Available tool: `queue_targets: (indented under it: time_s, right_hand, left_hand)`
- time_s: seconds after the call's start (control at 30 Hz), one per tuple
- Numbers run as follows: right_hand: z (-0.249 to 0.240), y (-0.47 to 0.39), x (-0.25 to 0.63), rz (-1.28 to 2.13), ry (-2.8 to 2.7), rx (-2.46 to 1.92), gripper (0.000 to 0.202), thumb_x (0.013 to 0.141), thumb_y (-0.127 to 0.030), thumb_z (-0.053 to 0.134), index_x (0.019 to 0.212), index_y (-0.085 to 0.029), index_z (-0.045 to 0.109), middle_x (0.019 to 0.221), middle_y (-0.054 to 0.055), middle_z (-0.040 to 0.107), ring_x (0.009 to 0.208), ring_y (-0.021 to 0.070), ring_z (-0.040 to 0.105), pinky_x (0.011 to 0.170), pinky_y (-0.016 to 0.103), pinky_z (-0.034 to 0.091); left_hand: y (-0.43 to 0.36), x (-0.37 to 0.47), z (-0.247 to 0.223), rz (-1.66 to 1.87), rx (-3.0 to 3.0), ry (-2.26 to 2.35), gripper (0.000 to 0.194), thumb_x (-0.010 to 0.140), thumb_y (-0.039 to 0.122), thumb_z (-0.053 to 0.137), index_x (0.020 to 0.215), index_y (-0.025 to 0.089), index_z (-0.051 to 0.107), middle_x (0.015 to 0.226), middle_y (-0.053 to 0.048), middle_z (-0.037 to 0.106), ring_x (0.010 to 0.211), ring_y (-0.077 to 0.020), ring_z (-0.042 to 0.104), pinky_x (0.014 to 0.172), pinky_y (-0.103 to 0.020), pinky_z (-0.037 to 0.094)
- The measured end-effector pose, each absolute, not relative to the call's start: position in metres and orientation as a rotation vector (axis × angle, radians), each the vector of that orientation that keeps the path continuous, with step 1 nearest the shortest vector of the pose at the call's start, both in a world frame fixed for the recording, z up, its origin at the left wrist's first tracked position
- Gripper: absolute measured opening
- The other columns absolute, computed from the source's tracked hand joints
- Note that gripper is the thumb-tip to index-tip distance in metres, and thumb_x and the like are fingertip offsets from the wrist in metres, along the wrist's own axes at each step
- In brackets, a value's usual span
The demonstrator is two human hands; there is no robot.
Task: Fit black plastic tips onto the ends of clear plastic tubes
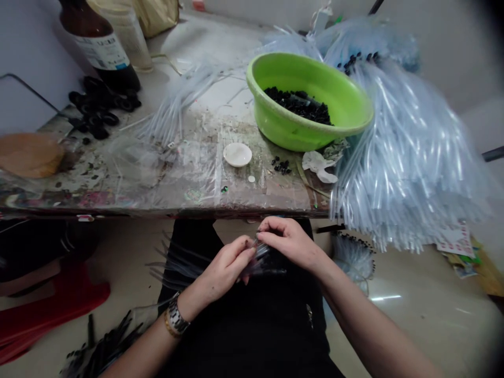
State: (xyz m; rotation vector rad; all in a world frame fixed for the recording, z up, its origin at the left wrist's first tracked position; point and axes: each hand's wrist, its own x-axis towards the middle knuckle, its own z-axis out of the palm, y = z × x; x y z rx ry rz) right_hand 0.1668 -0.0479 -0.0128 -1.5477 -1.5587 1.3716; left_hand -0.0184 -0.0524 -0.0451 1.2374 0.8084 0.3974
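Above my lap, my left hand (pixel 232 262) is closed around a bunch of thin clear tubes (pixel 177 262), whose ends fan out to the left over my dark trousers. My right hand (pixel 289 242) touches the tips at the bunch's right side, thumb and index finger pinched together. What lies between those fingertips is too small to make out. On the table, a green basin (pixel 311 102) holds small black pieces (pixel 299 105). In front of it are a small white dish (pixel 237 155) and several loose black bits (pixel 281 166).
A large heap of clear tubes (pixel 409 147) hangs over the table's right side. More tubes (pixel 177 105) lie left of centre. A brown bottle (pixel 100 47) and black rings (pixel 96 113) stand at the left. A red stool (pixel 59 310) is at the lower left.
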Motion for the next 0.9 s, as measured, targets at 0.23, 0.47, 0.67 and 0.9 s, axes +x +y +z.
queue_targets:
  time_s: [0.23,0.47,0.67,0.9]
  right_hand:
    - [-0.011,-0.049,0.167,1.35,-1.63,-1.547,0.013,0.08,-0.022,0.056,0.068,-0.017,0.056,0.064,-0.004,0.054,0.064,0.0105,0.049,0.062,0.022,0.038]
    - [0.004,-0.024,0.198,0.707,-1.73,-1.641,0.011,0.084,-0.025,0.055,0.08,-0.019,0.063,0.079,0.001,0.064,0.076,0.0161,0.058,0.073,0.027,0.042]
    - [-0.008,0.023,0.233,0.103,-1.864,-1.757,0.01,0.082,-0.017,0.053,0.085,-0.017,0.063,0.087,0.008,0.066,0.085,0.0223,0.058,0.079,0.032,0.042]
    - [-0.022,0.045,0.237,-0.093,-2.011,-2.044,0.016,0.085,-0.021,0.052,0.092,-0.017,0.066,0.087,0.012,0.064,0.078,0.0246,0.057,0.071,0.033,0.04]
  left_hand:
    - [-0.051,-0.019,-0.051,0.359,1.181,0.832,0.032,0.093,0.043,0.042,0.081,0.016,0.054,0.064,0.001,0.054,0.053,-0.0104,0.052,0.051,-0.021,0.041]
    - [-0.056,-0.012,-0.053,0.436,1.19,0.908,0.03,0.092,0.042,0.041,0.078,0.017,0.05,0.062,0.004,0.049,0.046,-0.0081,0.05,0.044,-0.018,0.039]
    - [-0.058,-0.011,-0.056,0.442,1.161,0.89,0.032,0.092,0.043,0.042,0.074,0.018,0.047,0.062,0.005,0.048,0.046,-0.0075,0.05,0.043,-0.018,0.039]
    - [-0.057,-0.011,-0.056,0.454,1.104,0.932,0.031,0.09,0.046,0.044,0.075,0.019,0.046,0.061,0.006,0.046,0.042,-0.0073,0.048,0.038,-0.017,0.037]
